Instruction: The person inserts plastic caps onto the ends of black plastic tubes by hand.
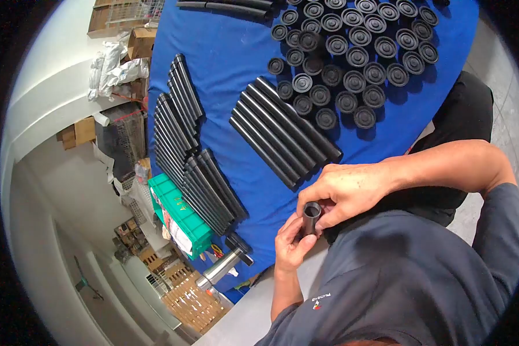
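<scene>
Head view: a black tube (pixel 310 224) is held in front of the dark shirt (pixel 398 294), near the edge of the blue table cloth (pixel 225 63), with its hollow end turned toward the camera. It is grasped from one side by the fingers of the right hand (pixel 353 191) and from the other by those of the left hand (pixel 291 245); how firmly it is pressed cannot be judged. The step in hand is judged to be two-handed handling or checking of this single piece; for the next move, a steady hold and a free tube mouth seem to be called for. On the shirt, a small chest mark (pixel 317 303) with lettering is seen, but it cannot be read surely. Yellowish marks are borne by the green crate (pixel 200 235), equally unreadable.
</scene>
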### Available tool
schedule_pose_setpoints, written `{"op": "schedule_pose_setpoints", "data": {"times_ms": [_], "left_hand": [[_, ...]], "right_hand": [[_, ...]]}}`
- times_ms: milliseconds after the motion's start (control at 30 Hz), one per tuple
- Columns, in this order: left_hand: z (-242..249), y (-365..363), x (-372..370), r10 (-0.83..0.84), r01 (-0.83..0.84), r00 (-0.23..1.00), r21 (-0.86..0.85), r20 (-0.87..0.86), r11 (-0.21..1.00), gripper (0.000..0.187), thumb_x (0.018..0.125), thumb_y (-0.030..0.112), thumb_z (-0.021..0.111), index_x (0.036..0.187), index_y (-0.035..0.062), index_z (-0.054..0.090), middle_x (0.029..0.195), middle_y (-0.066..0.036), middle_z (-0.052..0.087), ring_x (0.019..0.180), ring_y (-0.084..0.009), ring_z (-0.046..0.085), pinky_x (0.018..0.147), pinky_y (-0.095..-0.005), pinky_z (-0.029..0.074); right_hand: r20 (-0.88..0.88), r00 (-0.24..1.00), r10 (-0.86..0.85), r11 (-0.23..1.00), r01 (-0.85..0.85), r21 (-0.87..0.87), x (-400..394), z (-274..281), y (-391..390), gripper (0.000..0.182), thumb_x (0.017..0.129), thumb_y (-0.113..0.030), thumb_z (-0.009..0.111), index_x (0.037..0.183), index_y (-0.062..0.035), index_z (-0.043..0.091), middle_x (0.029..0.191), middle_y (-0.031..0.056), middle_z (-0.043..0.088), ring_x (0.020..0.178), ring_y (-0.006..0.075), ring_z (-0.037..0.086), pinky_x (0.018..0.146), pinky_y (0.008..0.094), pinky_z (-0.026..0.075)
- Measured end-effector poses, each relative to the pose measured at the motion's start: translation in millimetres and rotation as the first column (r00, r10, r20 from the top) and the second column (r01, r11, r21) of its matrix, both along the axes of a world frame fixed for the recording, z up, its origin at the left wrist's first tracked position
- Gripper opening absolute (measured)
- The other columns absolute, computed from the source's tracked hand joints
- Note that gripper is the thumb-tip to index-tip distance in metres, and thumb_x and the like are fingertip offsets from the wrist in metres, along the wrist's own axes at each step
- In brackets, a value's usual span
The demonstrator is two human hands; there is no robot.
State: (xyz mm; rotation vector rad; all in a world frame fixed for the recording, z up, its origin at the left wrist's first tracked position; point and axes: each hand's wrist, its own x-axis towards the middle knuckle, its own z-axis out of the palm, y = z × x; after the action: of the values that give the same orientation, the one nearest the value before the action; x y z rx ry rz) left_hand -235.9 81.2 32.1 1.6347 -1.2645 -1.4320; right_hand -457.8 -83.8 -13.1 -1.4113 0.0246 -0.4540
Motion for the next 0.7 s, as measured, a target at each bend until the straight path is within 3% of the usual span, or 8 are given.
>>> {"op": "schedule_pose_setpoints", "data": {"times_ms": [100,200,233,333,367,467,567,700], "left_hand": [[0,3,-11,0.090,-0.082,0.983,0.056,-0.157,0.995,0.048,0.085,0.028,0.081,0.115,-0.0052,0.064,0.095,-0.011,0.068,0.088,-0.0211,0.067,0.078,-0.0336,0.054],[-1,14,-1,0.059,-0.046,0.995,0.154,-0.085,0.987,0.041,0.089,0.013,0.073,0.125,-0.0032,0.062,0.109,-0.017,0.068,0.103,-0.0267,0.065,0.095,-0.0401,0.052],[-3,14,-3,0.117,-0.102,0.969,0.079,-0.216,0.992,0.041,0.090,0.013,0.072,0.126,-0.0026,0.061,0.110,-0.018,0.068,0.105,-0.0283,0.065,0.098,-0.0430,0.051],[-2,1,-11,0.262,-0.335,0.856,-0.092,-0.445,0.938,0.035,0.096,0.016,0.066,0.127,0.0020,0.058,0.118,-0.022,0.068,0.114,-0.0356,0.065,0.108,-0.0553,0.045],[2,-5,-13,0.367,-0.463,0.755,-0.046,-0.543,0.885,0.033,0.098,0.018,0.065,0.126,0.0033,0.058,0.122,-0.022,0.067,0.116,-0.0368,0.064,0.108,-0.0555,0.045],[1,-12,-4,0.537,-0.633,0.529,0.116,-0.657,0.765,0.031,0.101,0.028,0.062,0.124,0.0073,0.061,0.133,-0.021,0.064,0.122,-0.0375,0.062,0.108,-0.0551,0.047],[-22,-2,3,0.650,-0.610,0.411,0.336,-0.639,0.717,0.038,0.102,0.040,0.059,0.120,0.0082,0.067,0.131,-0.016,0.067,0.123,-0.0315,0.062,0.101,-0.0498,0.052],[-41,15,2,0.483,-0.264,0.554,0.407,-0.678,0.874,0.044,0.103,0.044,0.056,0.121,0.0047,0.065,0.125,-0.016,0.070,0.108,-0.0312,0.069,0.083,-0.0426,0.060]], "right_hand": [[-0.026,1.000,0.007,0.998,-0.008,-0.056,0,0,-1,0.033,0.086,-0.027,0.075,0.100,0.0000,0.064,0.080,0.0142,0.071,0.076,0.0309,0.071,0.069,0.0405,0.055],[-0.033,0.999,0.012,0.997,-0.014,-0.077,0,0,-2,0.043,0.087,-0.038,0.075,0.104,0.0002,0.064,0.082,0.0154,0.071,0.079,0.0346,0.071,0.071,0.0426,0.055],[-0.030,0.999,0.024,0.997,-0.026,-0.077,1,1,-2,0.048,0.087,-0.042,0.075,0.106,0.0003,0.063,0.085,0.0162,0.071,0.080,0.0361,0.070,0.072,0.0438,0.055],[0.004,0.991,-0.135,0.947,0.130,-0.292,-1,3,2,0.065,0.087,-0.054,0.073,0.118,0.0012,0.059,0.094,0.0201,0.070,0.087,0.0400,0.069,0.075,0.0482,0.054],[-0.067,0.995,-0.079,0.941,0.052,-0.336,-1,0,3,0.078,0.086,-0.061,0.071,0.128,0.0029,0.053,0.100,0.0234,0.068,0.093,0.0426,0.068,0.078,0.0511,0.053],[-0.149,0.989,-0.004,0.982,-0.024,-0.186,-2,8,1,0.061,0.090,-0.041,0.074,0.127,0.0026,0.054,0.095,0.0228,0.068,0.086,0.0411,0.069,0.072,0.0482,0.054],[0.048,0.973,-0.227,0.952,0.232,-0.199,3,1,1,0.045,0.092,-0.026,0.070,0.124,0.0027,0.056,0.088,0.0229,0.068,0.079,0.0407,0.069,0.068,0.0476,0.053],[0.014,0.964,-0.265,0.923,0.258,-0.286,-1,3,-3,0.035,0.094,-0.022,0.067,0.117,0.0035,0.058,0.077,0.0236,0.066,0.073,0.0418,0.068,0.065,0.0478,0.052]]}}
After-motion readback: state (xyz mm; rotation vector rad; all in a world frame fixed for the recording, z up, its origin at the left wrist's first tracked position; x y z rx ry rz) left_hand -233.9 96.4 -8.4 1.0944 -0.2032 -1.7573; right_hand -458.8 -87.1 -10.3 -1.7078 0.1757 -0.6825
